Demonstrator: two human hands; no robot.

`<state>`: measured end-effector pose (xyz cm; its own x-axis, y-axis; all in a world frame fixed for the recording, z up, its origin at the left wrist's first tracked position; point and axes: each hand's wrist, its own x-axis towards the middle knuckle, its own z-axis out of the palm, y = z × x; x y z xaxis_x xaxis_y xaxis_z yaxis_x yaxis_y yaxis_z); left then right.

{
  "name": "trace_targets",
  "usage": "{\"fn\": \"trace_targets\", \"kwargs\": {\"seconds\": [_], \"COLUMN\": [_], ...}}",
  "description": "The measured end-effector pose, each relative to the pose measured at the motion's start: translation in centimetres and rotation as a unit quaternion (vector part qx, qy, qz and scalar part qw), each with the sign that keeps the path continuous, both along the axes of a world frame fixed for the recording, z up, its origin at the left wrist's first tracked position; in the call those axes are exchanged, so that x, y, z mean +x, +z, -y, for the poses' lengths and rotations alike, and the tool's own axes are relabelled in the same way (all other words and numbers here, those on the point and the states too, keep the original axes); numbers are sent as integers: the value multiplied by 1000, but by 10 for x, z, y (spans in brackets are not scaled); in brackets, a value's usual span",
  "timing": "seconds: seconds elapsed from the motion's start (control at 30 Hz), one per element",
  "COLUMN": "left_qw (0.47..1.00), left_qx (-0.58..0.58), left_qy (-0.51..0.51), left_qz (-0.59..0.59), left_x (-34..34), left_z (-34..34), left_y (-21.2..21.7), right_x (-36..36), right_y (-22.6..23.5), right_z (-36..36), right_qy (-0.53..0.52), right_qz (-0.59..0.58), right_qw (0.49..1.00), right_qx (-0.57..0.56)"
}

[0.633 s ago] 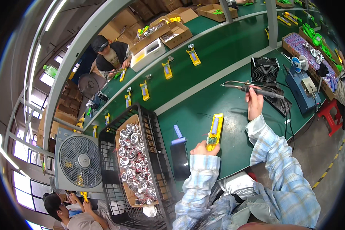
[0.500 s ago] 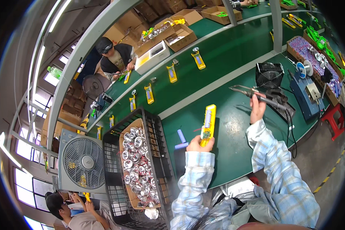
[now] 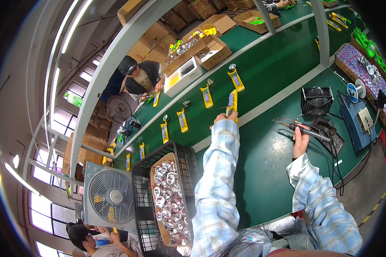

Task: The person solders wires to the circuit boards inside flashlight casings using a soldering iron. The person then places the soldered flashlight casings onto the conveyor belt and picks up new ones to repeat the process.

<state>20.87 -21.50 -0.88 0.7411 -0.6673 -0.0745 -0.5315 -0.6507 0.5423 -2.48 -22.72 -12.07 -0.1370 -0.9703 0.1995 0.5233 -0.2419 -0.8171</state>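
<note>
Left hand grips yellow device, extended over green conveyor belt; placing step likely. Right hand clasps soldering iron. Next: careful set-down in row.

Open green bench between the hands; black crate left; small fan right.

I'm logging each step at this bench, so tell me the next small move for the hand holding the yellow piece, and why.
Probably set it down and let go. The left hand is stretched out over the green belt, gripping the yellow piece level with the row of similar yellow pieces spaced along it. The right hand holds the soldering iron clear of it.
</note>
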Motion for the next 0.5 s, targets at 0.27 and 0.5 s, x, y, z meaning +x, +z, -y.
{"fn": "trace_targets", "kwargs": {"seconds": [0.27, 0.5], "left_qw": [994, 996], "left_qx": [77, -75], "left_qy": [55, -17], "left_qz": [47, -39], "left_x": [16, -5], "left_z": [40, -16], "left_y": [-21, -21], "right_x": [-1, -2], "right_y": [4, 2], "right_z": [-1, 3], "right_qy": [1, -7], "right_qz": [21, 13], "right_qw": [1000, 999], "right_qx": [23, 33]}}
